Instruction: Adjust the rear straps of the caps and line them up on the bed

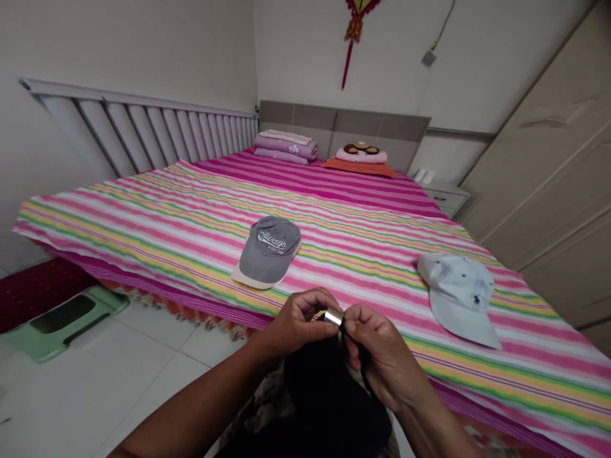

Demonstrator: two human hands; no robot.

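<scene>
A black cap (329, 394) hangs below my hands at the front edge of the bed, its lower part dark and hard to make out. My left hand (305, 321) pinches the silver buckle (333, 317) of its strap between thumb and fingers. Just right of the buckle, my right hand (377, 346) has its thumb and fingertips closed on the black strap. Beyond my hands a grey cap (272, 250) with white lettering and a cream brim edge lies on the bed. To the right lies a pale blue cap (461, 296) with a small dark emblem.
A striped sheet (157, 222) covers the bed. Folded purple bedding (285, 147) and a pink folded item (361, 155) on an orange pillow sit by the headboard (344, 127). A green stool (62, 324) stands on the tiled floor at left. A nightstand (446, 196) stands at right.
</scene>
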